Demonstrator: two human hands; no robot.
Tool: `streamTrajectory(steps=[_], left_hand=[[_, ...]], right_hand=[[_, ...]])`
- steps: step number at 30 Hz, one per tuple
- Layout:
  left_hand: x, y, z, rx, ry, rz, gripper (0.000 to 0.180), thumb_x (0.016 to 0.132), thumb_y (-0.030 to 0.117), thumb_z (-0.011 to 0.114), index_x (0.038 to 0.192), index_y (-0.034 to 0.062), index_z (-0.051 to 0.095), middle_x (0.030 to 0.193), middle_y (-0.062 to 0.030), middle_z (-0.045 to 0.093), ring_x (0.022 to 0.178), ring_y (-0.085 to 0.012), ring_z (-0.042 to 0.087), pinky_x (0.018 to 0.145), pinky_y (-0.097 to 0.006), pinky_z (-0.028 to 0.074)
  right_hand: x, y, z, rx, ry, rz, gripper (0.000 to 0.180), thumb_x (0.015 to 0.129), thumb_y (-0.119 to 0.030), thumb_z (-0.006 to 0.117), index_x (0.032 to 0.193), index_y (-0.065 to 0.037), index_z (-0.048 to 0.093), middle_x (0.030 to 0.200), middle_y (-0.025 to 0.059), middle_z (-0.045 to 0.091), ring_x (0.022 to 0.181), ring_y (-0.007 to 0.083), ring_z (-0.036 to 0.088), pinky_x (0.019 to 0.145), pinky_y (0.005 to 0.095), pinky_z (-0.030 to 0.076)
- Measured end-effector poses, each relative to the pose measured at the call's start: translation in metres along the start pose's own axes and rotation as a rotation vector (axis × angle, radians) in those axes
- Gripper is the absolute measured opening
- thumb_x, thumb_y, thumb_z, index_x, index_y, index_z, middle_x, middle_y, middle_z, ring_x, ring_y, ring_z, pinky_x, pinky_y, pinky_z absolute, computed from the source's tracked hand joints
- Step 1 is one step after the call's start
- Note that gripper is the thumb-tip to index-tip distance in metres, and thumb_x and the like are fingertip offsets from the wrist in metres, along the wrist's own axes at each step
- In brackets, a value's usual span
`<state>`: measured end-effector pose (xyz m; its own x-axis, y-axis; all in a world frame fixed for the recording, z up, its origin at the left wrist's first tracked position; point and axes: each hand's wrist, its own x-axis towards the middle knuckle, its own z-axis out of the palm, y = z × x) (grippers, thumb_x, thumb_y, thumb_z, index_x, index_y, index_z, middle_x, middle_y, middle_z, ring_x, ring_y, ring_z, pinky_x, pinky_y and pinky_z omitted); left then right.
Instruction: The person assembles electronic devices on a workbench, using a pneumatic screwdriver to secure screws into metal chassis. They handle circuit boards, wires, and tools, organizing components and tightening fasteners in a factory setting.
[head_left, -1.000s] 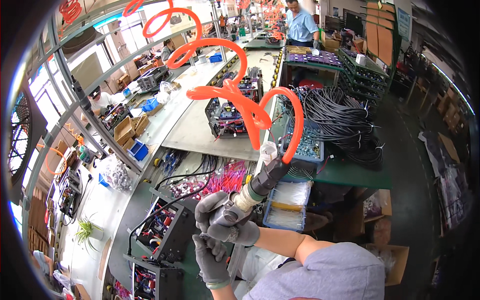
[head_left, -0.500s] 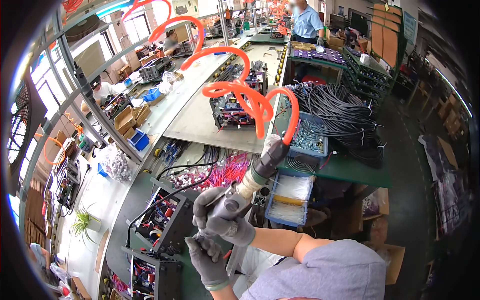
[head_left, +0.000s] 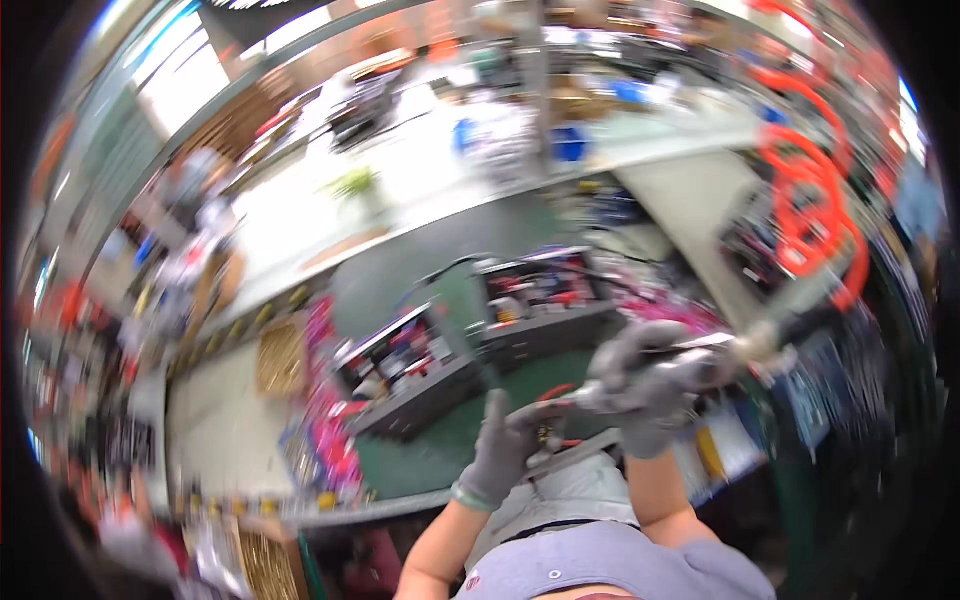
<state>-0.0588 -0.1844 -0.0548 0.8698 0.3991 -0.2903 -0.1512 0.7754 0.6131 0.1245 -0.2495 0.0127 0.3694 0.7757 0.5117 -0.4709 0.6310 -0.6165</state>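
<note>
My right hand, in a grey glove, is wrapped around an air screwdriver. Its tip points left, toward my other hand, and its tail leads to an orange coiled air hose. My left hand, gloved too, is just off the tip with its thumb raised and its fingers curled; blur hides what they hold. Beyond my hands two black-cased electronic units with exposed circuit parts stand on the green bench: a left unit and a right unit.
Pink wire bundles lie left of the units, with a cardboard box beyond. A blue bin with a yellow divider sits at my right. Across the line stands a white table with a potted plant. The surroundings are motion-blurred.
The view has swung left, so the units now sit ahead of me and the hose at the right. My right hand still holds the screwdriver; my left thumb has lifted.
</note>
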Motion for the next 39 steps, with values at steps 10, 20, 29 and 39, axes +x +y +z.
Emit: streamTrajectory(steps=[10, 20, 29, 39], left_hand=[[-0.134, 0.132, -0.06, 0.809, 0.903, 0.602, 0.031, 0.095, 0.023, 0.053, 0.073, 0.003, 0.064, 0.065, 0.0048, 0.053, 0.057, -0.0043, 0.047, 0.053, -0.021, 0.037], [-0.068, 0.179, -0.128, 1.762, 1.012, 0.524, 0.024, 0.088, 0.028, 0.061, 0.102, 0.0121, 0.072, 0.092, -0.0132, 0.071, 0.087, -0.0318, 0.068, 0.082, -0.04, 0.053], [-0.057, 0.192, -0.117, 1.206, 0.617, 0.231, 0.026, 0.095, 0.018, 0.06, 0.094, -0.0052, 0.07, 0.077, -0.0045, 0.067, 0.068, -0.0102, 0.063, 0.064, -0.027, 0.051], [-0.064, 0.212, -0.068, 2.102, 0.7, -0.296, 0.033, 0.09, 0.037, 0.058, 0.094, 0.009, 0.074, 0.088, -0.0131, 0.072, 0.084, -0.0297, 0.069, 0.08, -0.042, 0.053]], right_hand=[[0.01, 0.037, 0.04, -0.004, 0.163, -0.072, 0.057, 0.075, -0.033, 0.079, 0.12, -0.007, 0.053, 0.092, 0.0053, 0.055, 0.068, 0.0128, 0.056, 0.064, 0.0321, 0.047], [0.004, 0.032, 0.043, -0.069, 0.143, -0.024, 0.058, 0.074, -0.033, 0.081, 0.119, -0.01, 0.053, 0.092, 0.0042, 0.055, 0.067, 0.0118, 0.056, 0.064, 0.0312, 0.047], [0.009, 0.034, 0.043, 0.031, 0.172, 0.001, 0.055, 0.076, -0.029, 0.079, 0.12, -0.007, 0.055, 0.093, 0.0062, 0.056, 0.071, 0.0141, 0.057, 0.068, 0.0329, 0.047], [0.005, 0.036, 0.047, 0.033, 0.161, 0.049, 0.054, 0.077, -0.027, 0.082, 0.118, -0.006, 0.056, 0.095, 0.0065, 0.059, 0.072, 0.0147, 0.059, 0.069, 0.0332, 0.049]])
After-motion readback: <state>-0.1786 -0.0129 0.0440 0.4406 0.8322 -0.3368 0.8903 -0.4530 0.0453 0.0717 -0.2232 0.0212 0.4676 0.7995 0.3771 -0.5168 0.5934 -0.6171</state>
